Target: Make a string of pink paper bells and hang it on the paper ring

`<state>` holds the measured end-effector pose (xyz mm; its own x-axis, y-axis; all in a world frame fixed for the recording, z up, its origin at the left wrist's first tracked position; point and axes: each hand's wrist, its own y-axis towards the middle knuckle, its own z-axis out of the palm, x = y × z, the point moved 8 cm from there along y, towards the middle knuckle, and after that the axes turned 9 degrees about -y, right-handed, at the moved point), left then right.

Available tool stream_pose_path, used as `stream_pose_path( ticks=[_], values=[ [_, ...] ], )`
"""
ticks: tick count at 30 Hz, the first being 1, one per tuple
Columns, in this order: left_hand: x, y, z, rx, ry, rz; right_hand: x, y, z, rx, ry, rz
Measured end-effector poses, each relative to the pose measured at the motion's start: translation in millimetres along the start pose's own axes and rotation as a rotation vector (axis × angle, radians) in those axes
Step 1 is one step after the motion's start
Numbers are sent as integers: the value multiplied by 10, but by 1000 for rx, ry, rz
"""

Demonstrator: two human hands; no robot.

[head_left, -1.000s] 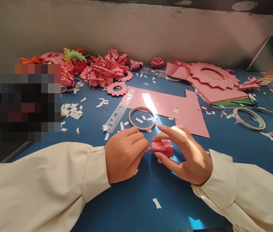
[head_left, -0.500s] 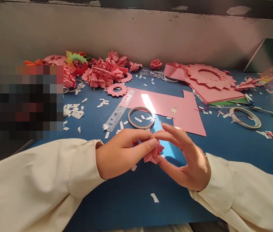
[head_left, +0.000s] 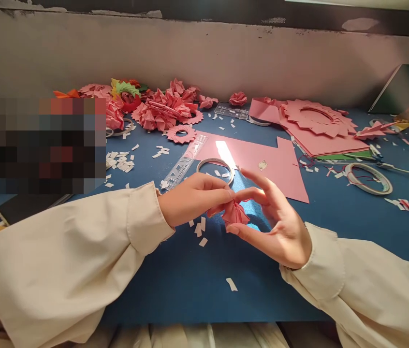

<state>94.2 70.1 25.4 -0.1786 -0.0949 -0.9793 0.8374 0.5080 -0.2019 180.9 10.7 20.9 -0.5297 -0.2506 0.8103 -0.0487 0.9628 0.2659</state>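
Observation:
A small pink folded paper flower [head_left: 235, 213] is held between my two hands, above the blue table. My left hand [head_left: 197, 197] is closed on it from the left, thumb and fingers pinching its upper edge. From the right, my right hand [head_left: 275, 220] grips the flower between thumb and index finger, with another finger raised. Part of the flower is hidden behind my left fingers. Just beyond my hands lie a roll of tape [head_left: 215, 162], a clear plastic ruler [head_left: 184, 162] and a cut sheet of pink paper [head_left: 251, 152].
Pink paper flowers and folded rings [head_left: 161, 108] are heaped at the back left. A large pink ring [head_left: 316, 116] rests on paper at the back right. Another tape roll [head_left: 368, 179] lies to the right. White paper scraps [head_left: 119, 162] are scattered about the blue table [head_left: 190, 290].
The flower has tilted in my fingers and shows more of its folds. Both hands have risen slightly, and my left hand has turned flatter. The view has shifted a little.

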Motion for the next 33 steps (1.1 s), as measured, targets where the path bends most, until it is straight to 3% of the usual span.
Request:
stream_pose_path(
  ticks=[4, 9, 14, 20, 26, 33],
  values=[
    [17, -1, 7, 0, -12, -9, 21, 11, -14, -17, -5, -33],
    [-12, 21, -30, -42, -32, 23, 17, 8, 91, 100, 32, -55],
    [-107, 6, -121, -139, 17, 158, 8, 24, 122, 109, 106, -90],
    [-182, -37, -102, -108, 73, 272, -116, 96, 126, 106, 168, -7],
    [-264, -94, -146, -178, 191, 393, -170, 110, 127, 88, 163, 6],
    [-151, -59, -143, -146, 132, 288, -125, 87, 141, 118, 176, -45]
  ],
)
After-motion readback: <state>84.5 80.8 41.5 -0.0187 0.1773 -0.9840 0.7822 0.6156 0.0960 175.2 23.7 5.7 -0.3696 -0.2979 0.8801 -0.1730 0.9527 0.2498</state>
